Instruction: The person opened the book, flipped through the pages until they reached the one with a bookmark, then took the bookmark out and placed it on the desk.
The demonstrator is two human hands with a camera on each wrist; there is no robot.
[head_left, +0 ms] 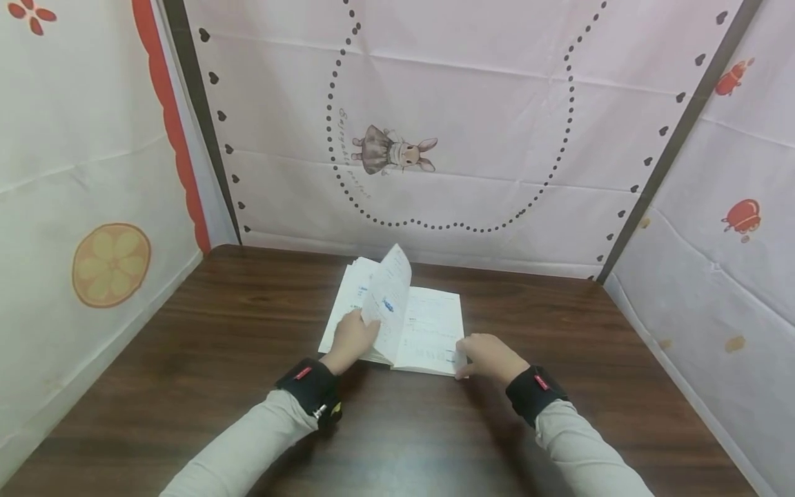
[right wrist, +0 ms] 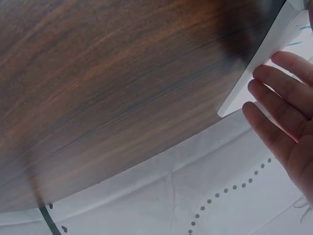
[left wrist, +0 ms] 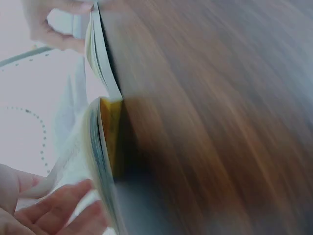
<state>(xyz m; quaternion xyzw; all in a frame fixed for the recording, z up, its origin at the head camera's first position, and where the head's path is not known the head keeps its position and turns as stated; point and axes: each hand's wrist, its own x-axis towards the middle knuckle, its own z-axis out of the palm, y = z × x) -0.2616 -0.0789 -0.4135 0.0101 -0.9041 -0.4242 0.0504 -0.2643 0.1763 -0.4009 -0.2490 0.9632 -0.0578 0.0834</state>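
An open book (head_left: 430, 324) lies on the dark wooden table (head_left: 248, 359), at the middle toward the back. My left hand (head_left: 352, 339) holds a lifted page (head_left: 390, 302) near the spine, and the page stands almost upright. In the left wrist view the fingers (left wrist: 63, 211) lie against the curved sheets, with the thumb behind them, next to the book's yellow cover edge (left wrist: 110, 128). My right hand (head_left: 491, 357) rests flat on the lower right corner of the right-hand page. The right wrist view shows its straight fingers (right wrist: 279, 108) on the book's corner (right wrist: 247, 85).
Pale printed cloth walls (head_left: 435, 103) close the table in at the back and on both sides. Bare tabletop lies to the left, to the right and in front of the book.
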